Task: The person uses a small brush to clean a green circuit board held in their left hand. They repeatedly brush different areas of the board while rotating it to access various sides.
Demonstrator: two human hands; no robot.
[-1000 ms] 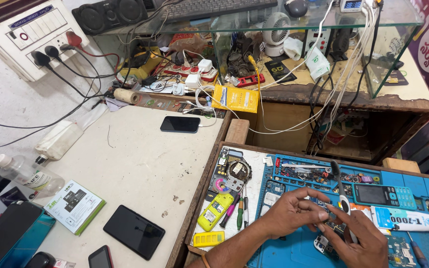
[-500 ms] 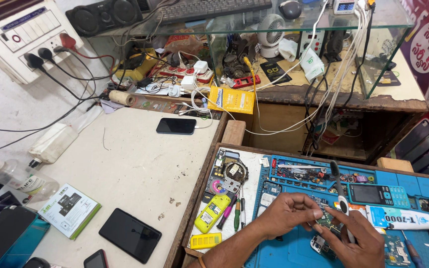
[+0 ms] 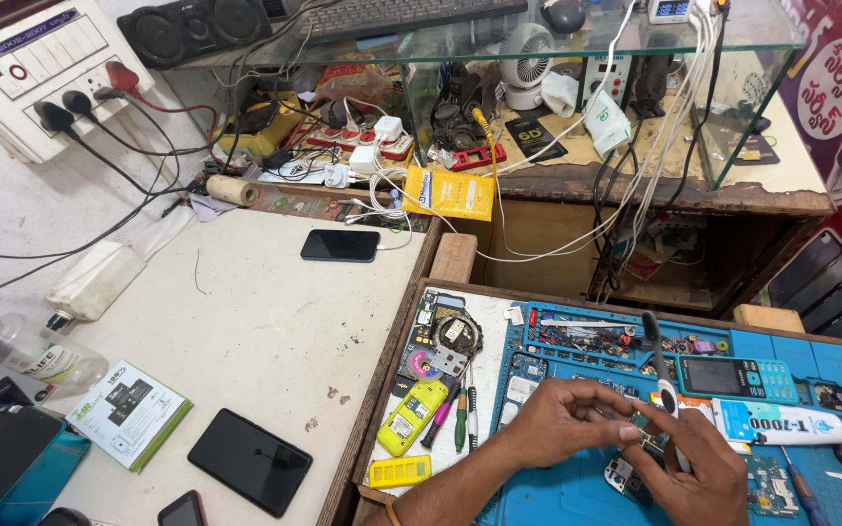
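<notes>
at 6 o'clock, the left hand [image 3: 562, 424] pinches a small circuit board [image 3: 647, 435] over the blue mat [image 3: 577, 492]; the right hand [image 3: 699, 472] grips a dark brush [image 3: 657, 358] on it. cleaning looks midway, reassembly undone. a black phone [image 3: 340, 245] lies on the counter [image 3: 246, 331] at 11 o'clock.

The small green circuit board [image 3: 647, 435] is mostly hidden between the two hands, the left hand [image 3: 562, 421] and the right hand [image 3: 699, 468]. The right hand is cut off by the bottom edge. A small dark phone [image 3: 181, 509] on the desk [image 3: 246, 321] is cropped there too.
</notes>
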